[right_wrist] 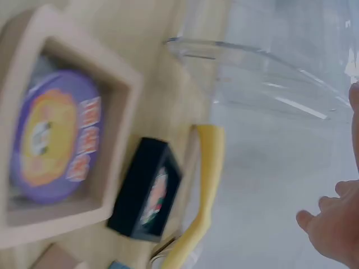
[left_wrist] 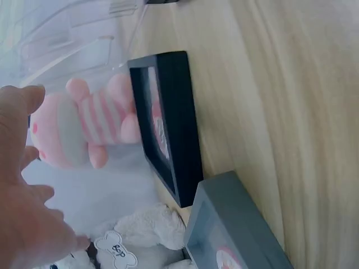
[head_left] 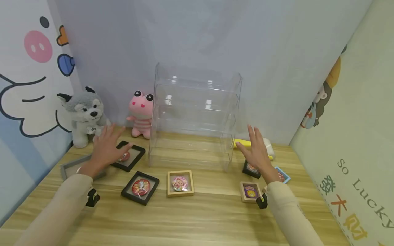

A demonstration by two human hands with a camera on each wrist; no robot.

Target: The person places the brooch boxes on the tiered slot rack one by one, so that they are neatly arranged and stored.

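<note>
My left hand [head_left: 106,147] is over the left side of the table with its fingers spread and nothing in them. Below it lie a black display frame [head_left: 136,160] and a grey one [head_left: 68,164]. My right hand [head_left: 258,152], likewise spread and holding nothing, hovers above a small black frame [head_left: 245,169]. A small wooden frame [head_left: 243,193] with a purple badge is near that wrist, and a blue frame [head_left: 287,179] shows partly behind the forearm. Between the hands stands a clear tiered acrylic rack [head_left: 194,118], no items on its tiers.
In front of the rack lie another black frame [head_left: 133,199] and a light wooden frame [head_left: 180,194], each with a round badge. A husky plush [head_left: 83,112] and a pink plush [head_left: 141,112] sit back left. A yellow-handled object [head_left: 242,142] lies behind my right hand.
</note>
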